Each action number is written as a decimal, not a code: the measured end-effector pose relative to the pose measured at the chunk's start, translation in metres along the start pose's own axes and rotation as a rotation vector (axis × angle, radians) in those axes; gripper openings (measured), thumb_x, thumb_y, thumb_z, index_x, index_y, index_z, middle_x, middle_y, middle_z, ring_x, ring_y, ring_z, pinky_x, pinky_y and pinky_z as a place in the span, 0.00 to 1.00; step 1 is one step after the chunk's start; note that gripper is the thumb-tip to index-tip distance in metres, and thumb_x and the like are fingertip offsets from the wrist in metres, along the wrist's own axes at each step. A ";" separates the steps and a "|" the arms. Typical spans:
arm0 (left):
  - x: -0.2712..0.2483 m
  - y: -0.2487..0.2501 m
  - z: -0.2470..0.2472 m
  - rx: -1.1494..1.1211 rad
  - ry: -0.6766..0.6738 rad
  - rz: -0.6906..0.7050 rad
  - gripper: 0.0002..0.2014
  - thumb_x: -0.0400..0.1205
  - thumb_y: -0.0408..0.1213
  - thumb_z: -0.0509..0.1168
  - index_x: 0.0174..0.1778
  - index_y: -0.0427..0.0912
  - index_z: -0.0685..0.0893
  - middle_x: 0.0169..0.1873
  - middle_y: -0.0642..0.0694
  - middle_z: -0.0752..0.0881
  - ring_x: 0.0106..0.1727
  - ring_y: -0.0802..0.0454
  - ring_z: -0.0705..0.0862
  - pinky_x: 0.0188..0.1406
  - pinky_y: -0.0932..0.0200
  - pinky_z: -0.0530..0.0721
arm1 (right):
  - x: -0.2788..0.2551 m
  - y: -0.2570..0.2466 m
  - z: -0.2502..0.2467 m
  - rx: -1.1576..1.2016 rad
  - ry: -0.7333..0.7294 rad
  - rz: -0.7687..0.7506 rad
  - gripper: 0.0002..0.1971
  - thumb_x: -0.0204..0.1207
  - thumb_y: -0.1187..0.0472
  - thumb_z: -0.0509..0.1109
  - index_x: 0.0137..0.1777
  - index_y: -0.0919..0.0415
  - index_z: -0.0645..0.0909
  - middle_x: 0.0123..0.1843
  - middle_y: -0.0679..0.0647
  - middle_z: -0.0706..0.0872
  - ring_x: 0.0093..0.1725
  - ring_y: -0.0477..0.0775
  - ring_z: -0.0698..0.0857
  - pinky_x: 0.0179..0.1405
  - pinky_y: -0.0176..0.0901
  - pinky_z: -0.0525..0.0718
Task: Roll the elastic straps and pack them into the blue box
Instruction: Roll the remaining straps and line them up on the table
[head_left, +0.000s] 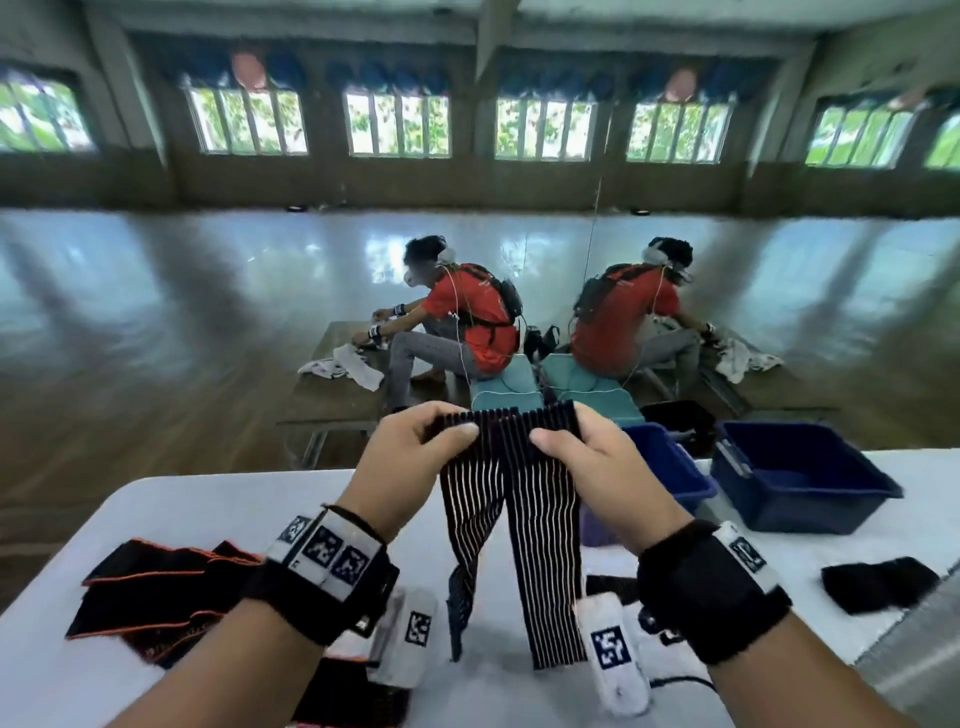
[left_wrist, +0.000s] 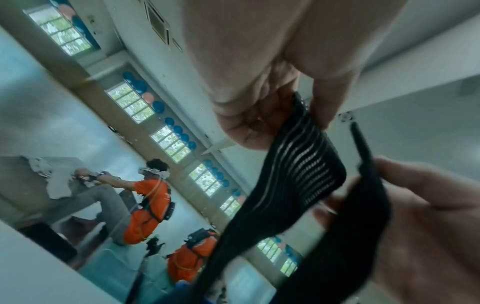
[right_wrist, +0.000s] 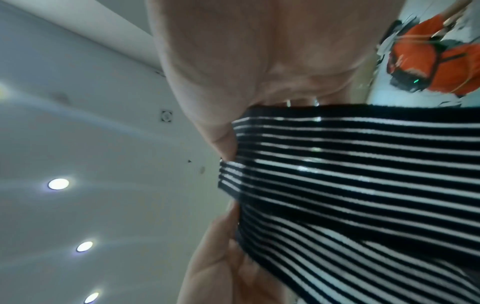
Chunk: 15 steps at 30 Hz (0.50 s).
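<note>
Strap (head_left: 524, 467), black with white stripes, held up above white tabletop (head_left: 218, 509), folded over at top, two ends hung down toward tabletop. Top fold pinched at left side by left hand (head_left: 410, 462), thumb on near face. Right side pinched by right hand (head_left: 597, 462), thumb pressed on stripes. Blue box (head_left: 800, 478) set at far right of tabletop, well apart from strap; second blue box (head_left: 670, 462) seen behind right hand. Black strap with orange edging (head_left: 156, 597) laid at near left; dark cloth (head_left: 878, 582) at near right.
</note>
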<state>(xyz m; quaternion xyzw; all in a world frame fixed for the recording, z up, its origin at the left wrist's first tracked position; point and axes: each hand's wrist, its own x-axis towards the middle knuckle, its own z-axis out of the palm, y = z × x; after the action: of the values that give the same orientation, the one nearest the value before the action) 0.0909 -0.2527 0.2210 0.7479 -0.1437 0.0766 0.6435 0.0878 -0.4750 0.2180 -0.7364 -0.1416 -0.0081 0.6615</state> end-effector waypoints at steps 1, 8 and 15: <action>0.001 0.008 0.005 -0.074 0.010 -0.002 0.07 0.86 0.36 0.67 0.48 0.45 0.91 0.43 0.45 0.93 0.47 0.48 0.92 0.49 0.51 0.89 | 0.003 -0.008 0.005 0.020 0.025 -0.017 0.15 0.76 0.47 0.72 0.56 0.55 0.85 0.55 0.55 0.93 0.56 0.56 0.93 0.54 0.56 0.90; 0.003 0.039 0.021 -0.433 0.043 -0.035 0.15 0.87 0.46 0.59 0.59 0.43 0.87 0.56 0.36 0.91 0.59 0.39 0.89 0.60 0.42 0.87 | 0.016 -0.038 0.035 -0.064 0.210 -0.173 0.11 0.75 0.40 0.67 0.49 0.44 0.77 0.47 0.47 0.91 0.51 0.51 0.90 0.56 0.65 0.88; 0.005 0.038 0.026 -0.307 0.061 0.096 0.10 0.82 0.40 0.60 0.56 0.49 0.83 0.47 0.48 0.89 0.51 0.53 0.88 0.49 0.58 0.87 | 0.016 -0.047 0.053 -0.118 0.137 -0.195 0.13 0.76 0.43 0.63 0.52 0.49 0.78 0.48 0.51 0.90 0.50 0.50 0.88 0.52 0.59 0.88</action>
<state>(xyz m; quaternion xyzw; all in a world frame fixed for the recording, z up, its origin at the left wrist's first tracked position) 0.0822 -0.2836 0.2546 0.6302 -0.1696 0.1071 0.7500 0.0831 -0.4162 0.2601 -0.7544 -0.1664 -0.1310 0.6213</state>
